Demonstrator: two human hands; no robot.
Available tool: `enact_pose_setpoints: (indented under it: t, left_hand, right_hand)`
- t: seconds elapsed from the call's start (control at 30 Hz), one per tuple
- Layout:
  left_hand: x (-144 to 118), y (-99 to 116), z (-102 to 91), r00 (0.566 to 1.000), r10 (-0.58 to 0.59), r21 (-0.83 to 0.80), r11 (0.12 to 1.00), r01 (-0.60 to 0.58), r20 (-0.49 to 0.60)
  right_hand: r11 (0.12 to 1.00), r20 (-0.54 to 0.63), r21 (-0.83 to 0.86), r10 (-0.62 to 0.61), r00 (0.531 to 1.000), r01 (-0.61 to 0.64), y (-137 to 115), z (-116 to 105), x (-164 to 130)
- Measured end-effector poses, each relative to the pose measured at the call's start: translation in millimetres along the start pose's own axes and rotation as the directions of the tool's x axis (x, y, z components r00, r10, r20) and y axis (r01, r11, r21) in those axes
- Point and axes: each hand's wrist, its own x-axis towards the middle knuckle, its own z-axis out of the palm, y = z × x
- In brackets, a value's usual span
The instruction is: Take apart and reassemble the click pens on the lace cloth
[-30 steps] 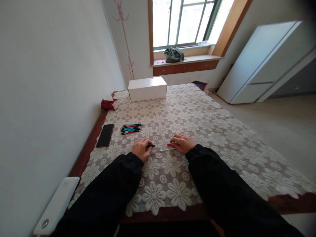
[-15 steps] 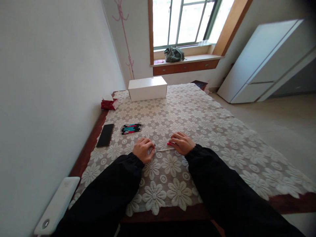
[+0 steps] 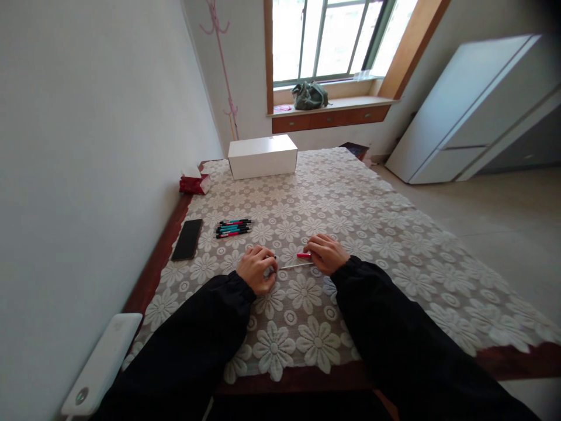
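Note:
My left hand (image 3: 258, 271) rests on the flowered tablecloth with its fingers curled in and thumb close to the fingertips; what it holds, if anything, is hidden. A small dark bit (image 3: 275, 257) shows just past those fingertips. My right hand (image 3: 326, 254) is closed, its fingertips at the right end of a short red pen part (image 3: 302, 255). A thin white stick (image 3: 294, 266), like a pen refill, lies across the gap between both hands, its right end going under my right hand. Beyond my left hand, several pens (image 3: 233, 228) in black, teal and red lie side by side.
A black phone (image 3: 187, 240) lies left of the pens. Farther back are a red tissue pack (image 3: 194, 184) and a white box (image 3: 263, 158). A white device (image 3: 103, 365) stands at the near left, by the wall. The lace tablecloth (image 3: 372, 234) covers the table.
My right hand has shifted slightly right, and more of the red pen part shows at its fingertips. My left fingers have moved a little; the pens and phone stay put.

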Motion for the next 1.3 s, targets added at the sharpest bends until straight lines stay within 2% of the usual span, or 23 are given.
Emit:
enact_pose_setpoints:
  t: [0.4,0.53,0.67,0.93,1.3]
  left_hand:
    - [2,-3,5.0,0.999,0.003,-0.011,1.0,-0.004,-0.034]
    - [2,-3,4.8,1.0,-0.01,-0.01,1.0,0.01,-0.02]
    - [2,-2,4.4,0.999,-0.001,-0.009,1.0,0.001,-0.033]
    - [1,-7,8.7,0.998,-0.003,0.006,1.0,0.004,-0.069]
    - [3,-9,11.3,0.994,-0.031,-0.027,0.999,0.028,-0.102]
  right_hand:
    - [0.999,-0.015,-0.028,0.045,0.999,-0.045,-1,9,0]
    - [1.0,-0.023,0.01,0.005,1.0,-0.005,-8,8,1]
    - [0.998,0.005,0.038,-0.054,0.999,0.054,-14,6,3]
    - [0.998,0.079,0.054,-0.048,0.996,0.044,-17,9,1]
    - [0.999,0.016,0.014,-0.049,0.999,0.048,-29,16,1]
